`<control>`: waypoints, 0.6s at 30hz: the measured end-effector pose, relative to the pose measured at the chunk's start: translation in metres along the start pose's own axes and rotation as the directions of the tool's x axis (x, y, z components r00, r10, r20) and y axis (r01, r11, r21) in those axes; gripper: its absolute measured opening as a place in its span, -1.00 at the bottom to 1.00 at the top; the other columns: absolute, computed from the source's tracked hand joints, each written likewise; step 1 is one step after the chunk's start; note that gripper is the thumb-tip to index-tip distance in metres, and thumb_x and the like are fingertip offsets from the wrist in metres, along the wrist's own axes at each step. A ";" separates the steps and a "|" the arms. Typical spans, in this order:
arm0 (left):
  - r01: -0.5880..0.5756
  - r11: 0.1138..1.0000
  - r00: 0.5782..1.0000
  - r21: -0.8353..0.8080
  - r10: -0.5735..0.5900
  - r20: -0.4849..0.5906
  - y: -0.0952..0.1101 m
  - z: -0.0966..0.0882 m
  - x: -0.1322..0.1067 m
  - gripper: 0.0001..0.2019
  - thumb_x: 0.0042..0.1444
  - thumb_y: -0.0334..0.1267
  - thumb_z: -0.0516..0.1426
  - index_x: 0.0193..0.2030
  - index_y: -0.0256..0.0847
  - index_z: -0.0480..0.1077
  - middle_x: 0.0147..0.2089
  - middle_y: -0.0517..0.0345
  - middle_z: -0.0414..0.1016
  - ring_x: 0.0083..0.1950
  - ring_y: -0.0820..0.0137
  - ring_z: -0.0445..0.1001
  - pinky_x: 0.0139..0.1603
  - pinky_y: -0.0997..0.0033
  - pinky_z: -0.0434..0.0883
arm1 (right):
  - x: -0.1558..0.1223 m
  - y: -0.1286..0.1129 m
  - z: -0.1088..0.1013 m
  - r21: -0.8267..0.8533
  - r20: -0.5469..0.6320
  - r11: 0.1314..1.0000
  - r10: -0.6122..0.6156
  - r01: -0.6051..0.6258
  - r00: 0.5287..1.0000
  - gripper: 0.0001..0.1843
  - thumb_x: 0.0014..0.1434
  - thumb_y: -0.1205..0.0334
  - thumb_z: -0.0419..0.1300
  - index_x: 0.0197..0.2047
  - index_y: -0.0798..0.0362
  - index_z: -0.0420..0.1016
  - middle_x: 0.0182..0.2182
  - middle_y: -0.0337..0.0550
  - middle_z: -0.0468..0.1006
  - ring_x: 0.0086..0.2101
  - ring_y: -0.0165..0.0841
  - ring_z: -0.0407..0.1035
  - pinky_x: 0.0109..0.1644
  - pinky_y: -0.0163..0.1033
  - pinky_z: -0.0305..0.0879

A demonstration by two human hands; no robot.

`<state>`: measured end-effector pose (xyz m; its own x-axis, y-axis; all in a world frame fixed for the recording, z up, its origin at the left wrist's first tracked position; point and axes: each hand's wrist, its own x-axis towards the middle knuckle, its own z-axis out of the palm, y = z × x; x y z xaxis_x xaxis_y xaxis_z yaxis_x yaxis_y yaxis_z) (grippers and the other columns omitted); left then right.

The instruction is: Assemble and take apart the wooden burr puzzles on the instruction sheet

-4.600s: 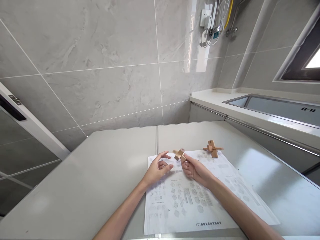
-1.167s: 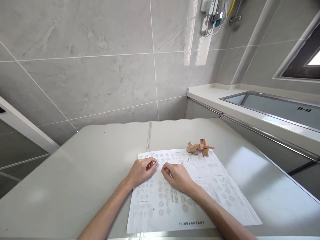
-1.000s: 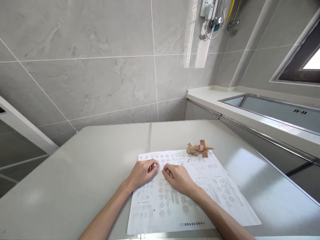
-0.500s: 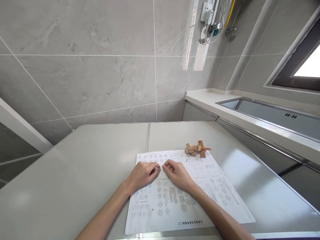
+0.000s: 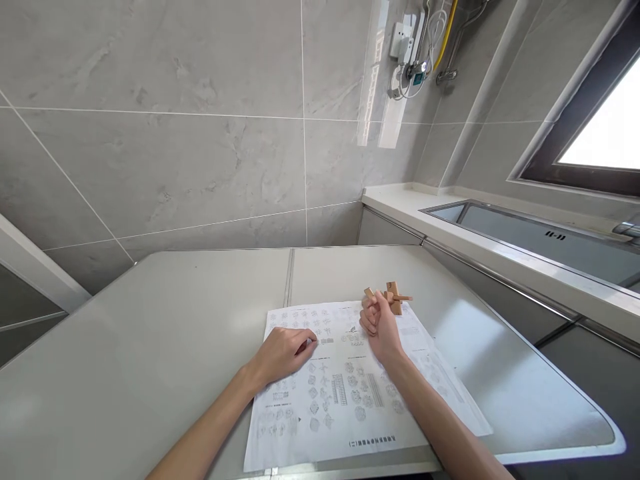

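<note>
A large printed sheet (image 5: 320,460) lies on the table, covered with small diagrams and lines of print. My left hand (image 5: 287,350) rests on its left part, fingers loosely curled with the thumb and index tips together; nothing shows in them. My right hand (image 5: 383,327) is at the sheet's far right, its fingers closed at a small wooden burr puzzle (image 5: 369,292). Most of that puzzle is hidden behind the fingers; one light block end sticks out above. Right beside it stands a second wooden puzzle (image 5: 393,288) of crossed pieces, with a dark mark on its upright piece.
The pale table (image 5: 150,360) has a seam running across it and a rounded corner at the right. A counter with a sink (image 5: 500,230) runs along the right side. Behind rises a grey tiled wall (image 5: 200,167) with a socket (image 5: 400,40) and cables.
My right hand has moved from beside my left hand, away and to the right, onto the smaller wooden puzzle. My left hand has stayed put. The view has shifted slightly.
</note>
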<state>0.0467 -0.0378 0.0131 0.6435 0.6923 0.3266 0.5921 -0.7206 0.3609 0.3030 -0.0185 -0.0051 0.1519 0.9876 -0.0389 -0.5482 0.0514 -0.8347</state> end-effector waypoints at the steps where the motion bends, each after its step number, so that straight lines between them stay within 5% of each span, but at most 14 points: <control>1: 0.000 1.000 1.000 -0.003 0.000 0.001 0.000 0.000 0.000 -0.76 0.45 -0.26 0.04 -0.17 -0.15 0.53 -0.48 0.27 0.53 -0.52 0.47 0.42 -0.43 0.45 0.26 | 0.003 -0.002 -0.004 0.035 -0.015 0.999 -0.004 0.005 1.000 -0.52 0.34 -0.22 0.20 -0.40 -0.03 0.27 -0.64 -0.48 0.12 -0.70 -0.54 -0.12 -0.68 -0.38 -0.05; 9: 0.017 1.000 1.000 0.004 -0.017 0.009 -0.001 0.001 -0.001 -0.76 0.44 -0.27 0.04 -0.19 -0.14 0.52 -0.48 0.28 0.51 -0.51 0.46 0.42 -0.40 0.46 0.26 | 0.020 -0.004 -0.028 0.206 -0.056 0.978 0.044 -0.032 0.997 -0.56 0.27 -0.14 0.25 -0.42 -0.03 0.25 -0.65 -0.50 0.12 -0.74 -0.58 -0.10 -0.77 -0.42 -0.05; 18: 0.024 1.000 1.000 0.017 -0.024 0.018 -0.002 0.001 -0.002 -0.77 0.45 -0.28 0.04 -0.20 -0.14 0.50 -0.48 0.28 0.50 -0.50 0.46 0.40 -0.38 0.44 0.23 | 0.027 -0.004 -0.033 0.205 -0.072 0.978 0.051 -0.035 0.996 -0.51 0.23 -0.17 0.33 -0.41 -0.04 0.23 -0.69 -0.56 0.05 -0.75 -0.61 -0.14 -0.80 -0.51 -0.07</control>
<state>0.0449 -0.0383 0.0109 0.6376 0.7087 0.3020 0.6154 -0.7044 0.3537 0.3360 0.0029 -0.0207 0.1826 0.9758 -0.1204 -0.7104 0.0462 -0.7023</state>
